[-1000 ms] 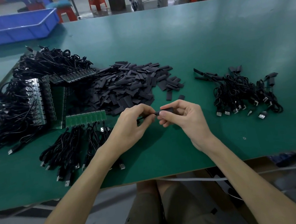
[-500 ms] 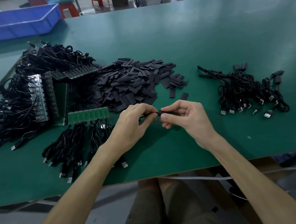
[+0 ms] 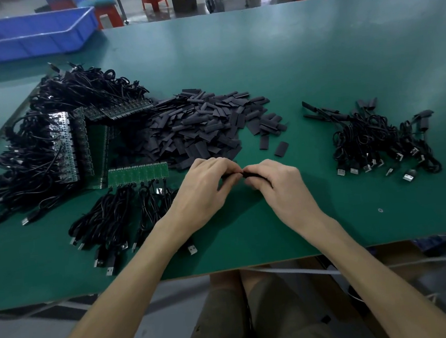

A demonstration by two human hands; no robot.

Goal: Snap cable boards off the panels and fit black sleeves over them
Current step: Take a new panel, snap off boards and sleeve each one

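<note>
Black sleeve (image 3: 254, 175) was pinched in my right hand (image 3: 280, 183), thumb and curled fingers clamped on it, held just above the table (image 3: 315, 64) in front of me. Left hand (image 3: 204, 188) was curled too, pinching the dark cable end that met the sleeve. Fingertips of both hands were touching at the join. The cable board itself was hidden under my fingers, so I can't say how far in it sat.

Key relation: the sleeve's long axis ran left-right, roughly level, in line with the piece in the left hand. The sleeve lay on the right of the join and the board end on the left. My read is that the next move is a straight push along that axis, right hand toward left, with the left hand only bracing. Neither hand was nearer; both were on the part. If the axis tilts, I'd expect the board's corner to catch on the sleeve mouth.

Nothing stood in the path between the hands.

Around it:
- sleeve pile (image 3: 207, 126) just beyond my knuckles, with two loose sleeves (image 3: 281, 148) off its right edge
- green panel (image 3: 138, 174) just left of the left hand, boards not yet snapped off, its cable bundles (image 3: 112, 223) running toward me
- more panels and cables heaped far left (image 3: 72, 145)
- sleeved cables piled well to the right (image 3: 377, 143)
- blue tray (image 3: 26, 38) at the far left corner
</note>
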